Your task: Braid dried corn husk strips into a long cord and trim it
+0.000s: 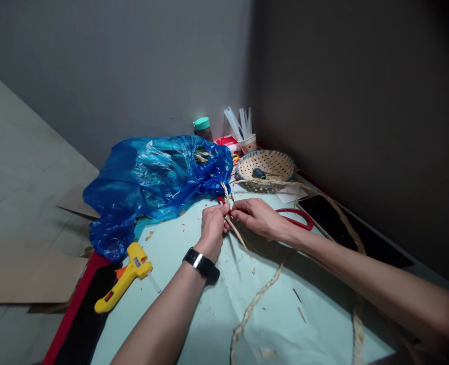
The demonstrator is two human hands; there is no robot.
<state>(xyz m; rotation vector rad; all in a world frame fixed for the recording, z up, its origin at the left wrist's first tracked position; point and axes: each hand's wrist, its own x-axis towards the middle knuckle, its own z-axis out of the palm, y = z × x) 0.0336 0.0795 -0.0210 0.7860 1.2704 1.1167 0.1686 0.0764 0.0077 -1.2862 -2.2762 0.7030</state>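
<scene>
My left hand [213,228], with a black watch on its wrist, is closed in a pinch on pale straw strands [235,229] near a small red clip. My right hand [258,217] is closed on the same strands from the other side, fingertips almost meeting the left. A braided straw rope [252,304] runs from the hands down across the pale green table [194,314] toward me. Another length of rope [344,218] loops round to the right.
A blue plastic bag [151,182] holding straw lies left of the hands. A yellow glue gun [123,281] sits at the table's left edge. Behind are a woven basket [266,167], red scissors [298,217], a black phone [331,218], a cup of glue sticks [245,137] and a green-capped bottle [202,128].
</scene>
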